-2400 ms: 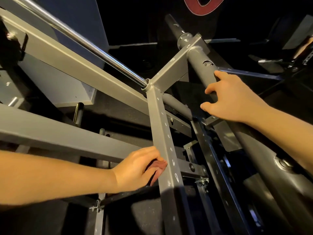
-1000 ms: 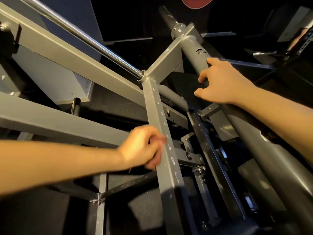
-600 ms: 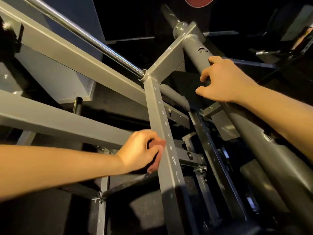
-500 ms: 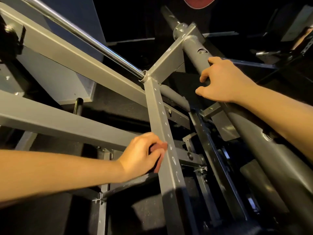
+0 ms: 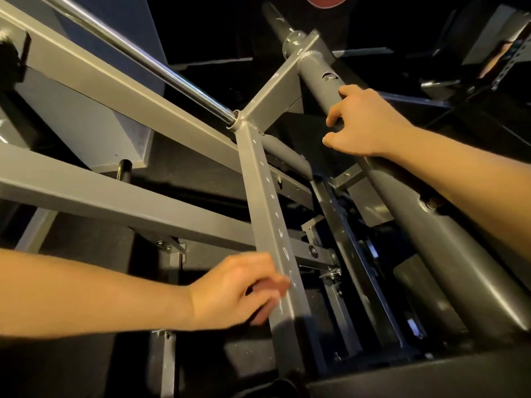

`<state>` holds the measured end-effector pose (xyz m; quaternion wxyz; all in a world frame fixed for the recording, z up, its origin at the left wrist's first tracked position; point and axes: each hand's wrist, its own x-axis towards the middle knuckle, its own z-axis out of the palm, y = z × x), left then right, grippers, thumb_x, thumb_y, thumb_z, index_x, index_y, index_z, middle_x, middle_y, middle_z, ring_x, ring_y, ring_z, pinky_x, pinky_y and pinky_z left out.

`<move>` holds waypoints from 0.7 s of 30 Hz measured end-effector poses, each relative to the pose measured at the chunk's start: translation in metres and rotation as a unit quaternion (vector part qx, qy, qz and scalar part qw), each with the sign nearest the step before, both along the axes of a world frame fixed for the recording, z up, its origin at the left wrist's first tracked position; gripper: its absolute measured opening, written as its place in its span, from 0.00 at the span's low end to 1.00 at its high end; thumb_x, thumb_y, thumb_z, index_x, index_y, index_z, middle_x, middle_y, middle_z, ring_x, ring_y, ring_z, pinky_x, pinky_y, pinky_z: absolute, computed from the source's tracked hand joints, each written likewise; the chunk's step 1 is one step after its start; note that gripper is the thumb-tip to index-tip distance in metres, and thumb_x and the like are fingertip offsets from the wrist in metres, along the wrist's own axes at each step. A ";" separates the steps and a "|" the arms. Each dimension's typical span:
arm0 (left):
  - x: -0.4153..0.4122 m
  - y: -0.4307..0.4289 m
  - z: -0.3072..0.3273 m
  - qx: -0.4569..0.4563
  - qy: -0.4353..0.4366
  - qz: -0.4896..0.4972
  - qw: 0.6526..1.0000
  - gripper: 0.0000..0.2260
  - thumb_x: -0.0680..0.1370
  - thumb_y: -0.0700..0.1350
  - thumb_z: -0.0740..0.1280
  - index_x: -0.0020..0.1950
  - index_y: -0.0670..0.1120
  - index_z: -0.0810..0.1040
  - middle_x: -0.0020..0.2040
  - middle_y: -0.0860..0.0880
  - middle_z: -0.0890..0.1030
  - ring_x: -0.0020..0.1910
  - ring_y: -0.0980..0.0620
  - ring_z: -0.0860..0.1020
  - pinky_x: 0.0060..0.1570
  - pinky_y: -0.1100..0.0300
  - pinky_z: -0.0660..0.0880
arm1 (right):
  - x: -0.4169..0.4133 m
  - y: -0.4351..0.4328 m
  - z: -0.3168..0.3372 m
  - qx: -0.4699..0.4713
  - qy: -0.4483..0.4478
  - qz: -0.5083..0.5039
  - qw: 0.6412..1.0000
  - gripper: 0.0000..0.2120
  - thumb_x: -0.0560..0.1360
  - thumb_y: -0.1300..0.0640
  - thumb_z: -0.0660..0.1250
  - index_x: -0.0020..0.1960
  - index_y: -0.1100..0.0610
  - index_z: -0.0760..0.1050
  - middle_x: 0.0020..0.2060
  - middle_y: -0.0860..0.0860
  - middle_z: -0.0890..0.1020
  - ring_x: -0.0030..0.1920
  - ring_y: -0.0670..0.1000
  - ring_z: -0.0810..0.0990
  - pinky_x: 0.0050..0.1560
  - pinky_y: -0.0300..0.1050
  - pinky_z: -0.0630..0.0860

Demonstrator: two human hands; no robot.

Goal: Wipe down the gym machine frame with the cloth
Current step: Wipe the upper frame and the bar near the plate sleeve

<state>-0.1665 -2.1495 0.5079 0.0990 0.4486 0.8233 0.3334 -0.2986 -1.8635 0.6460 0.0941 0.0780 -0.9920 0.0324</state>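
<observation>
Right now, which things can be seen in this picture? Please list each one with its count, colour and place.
grey square metal post with holes: one, grey, centre, running down from the welded joint
grey rectangular metal beams: two, grey, left, slanting towards the post
shiny chrome round bar: one, silver, top left, ending at the joint
dark grey round metal tube: one, dark grey, right, slanting
reddish cloth: one, reddish, against the post; blurred, only a bit seems to show
left hand: one, lower centre, fingers curled, holds the cloth at the post
right hand: one, upper right, grips the round tube
</observation>
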 end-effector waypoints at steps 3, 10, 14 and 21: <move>0.004 -0.004 0.005 -0.025 0.030 -0.106 0.994 0.05 0.83 0.47 0.68 0.50 0.46 0.79 0.45 0.54 0.76 0.44 0.57 0.75 0.46 0.60 0.75 | 0.000 -0.001 0.000 0.003 0.003 0.002 1.000 0.18 0.76 0.47 0.70 0.61 0.55 0.82 0.71 0.60 0.70 0.68 0.62 0.71 0.64 0.55 0.72; -0.006 -0.004 -0.004 0.000 0.028 0.007 1.000 0.04 0.82 0.46 0.69 0.49 0.46 0.79 0.46 0.55 0.77 0.45 0.58 0.77 0.47 0.58 0.77 | 0.000 0.000 0.000 0.011 0.005 0.002 1.000 0.17 0.76 0.48 0.70 0.60 0.55 0.83 0.70 0.61 0.71 0.68 0.64 0.72 0.63 0.55 0.72; 0.005 0.005 0.009 -0.026 0.038 -0.136 0.990 0.04 0.83 0.45 0.68 0.50 0.46 0.79 0.45 0.54 0.76 0.43 0.57 0.75 0.46 0.60 0.75 | 0.000 -0.001 0.000 0.020 0.000 0.003 1.000 0.17 0.76 0.48 0.69 0.59 0.56 0.83 0.70 0.61 0.71 0.67 0.64 0.72 0.61 0.54 0.72; -0.027 0.009 0.008 0.021 0.060 0.024 0.998 0.08 0.82 0.46 0.69 0.44 0.46 0.75 0.43 0.57 0.75 0.43 0.60 0.75 0.45 0.64 0.75 | -0.002 0.001 0.001 0.033 -0.015 -0.001 0.999 0.25 0.74 0.49 0.70 0.70 0.54 0.76 0.71 0.62 0.71 0.67 0.65 0.72 0.63 0.56 0.73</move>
